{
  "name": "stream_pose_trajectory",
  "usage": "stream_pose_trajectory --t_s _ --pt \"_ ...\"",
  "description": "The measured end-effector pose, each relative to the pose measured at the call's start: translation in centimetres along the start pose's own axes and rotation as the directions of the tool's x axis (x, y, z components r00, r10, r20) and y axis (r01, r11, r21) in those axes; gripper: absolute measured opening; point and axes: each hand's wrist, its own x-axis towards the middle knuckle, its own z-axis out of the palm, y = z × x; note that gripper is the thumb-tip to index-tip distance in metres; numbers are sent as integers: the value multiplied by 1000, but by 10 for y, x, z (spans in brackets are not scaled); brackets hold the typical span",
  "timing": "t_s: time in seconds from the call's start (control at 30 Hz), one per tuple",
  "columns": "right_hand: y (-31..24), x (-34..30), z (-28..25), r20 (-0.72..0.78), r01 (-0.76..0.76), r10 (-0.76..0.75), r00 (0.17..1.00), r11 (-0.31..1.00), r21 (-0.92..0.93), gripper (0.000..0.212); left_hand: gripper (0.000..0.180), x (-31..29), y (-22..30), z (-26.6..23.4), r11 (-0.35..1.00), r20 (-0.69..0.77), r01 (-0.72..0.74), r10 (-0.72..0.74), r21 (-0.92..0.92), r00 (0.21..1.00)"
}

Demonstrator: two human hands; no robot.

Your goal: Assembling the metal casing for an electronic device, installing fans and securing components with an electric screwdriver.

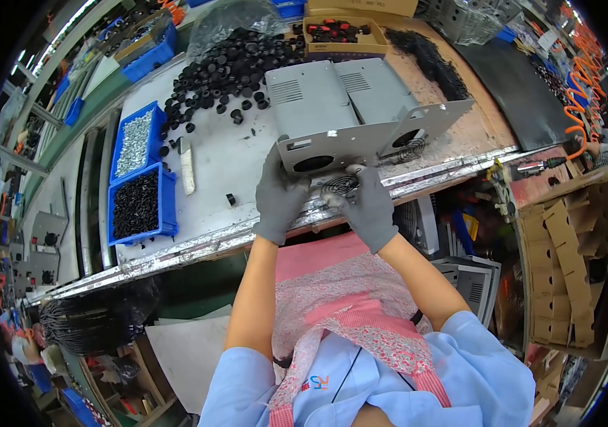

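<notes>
Two grey sheet-metal housings (pixel 307 96) with slotted vents lie side by side on the bench. Their flanged front panels (pixel 361 140) face me, each with a round opening. My left hand (pixel 279 199), in a grey glove, is closed on the left end of the near panel. Held between the fingers of my gloved right hand (pixel 371 210) is a round black wire fan guard (pixel 341 186), just below and right of the left opening. Another wire fan guard (pixel 410 150) sits at the right opening. The undersides of the housings are hidden.
Black round caps (pixel 229 67) are heaped behind the housings. At left stand blue bins of silver screws (pixel 134 142) and black screws (pixel 135 206). A white strip (pixel 187 167) lies nearby. At right are a power screwdriver (pixel 538 167), a coiled orange hose (pixel 580 107) and cardboard dividers (pixel 567 263).
</notes>
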Motion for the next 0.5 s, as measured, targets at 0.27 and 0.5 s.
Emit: stream_pose_trajectory --t_s 0.27,0.5 --pt "-11 7 2 112 52 -63 992 994 98 23 30 -34 -11 -14 999 -110 -14 10 -35 994" --pt "-29 4 7 537 -669 433 724 250 700 20 21 -29 -21 -21 980 65 192 -188 -59 980"
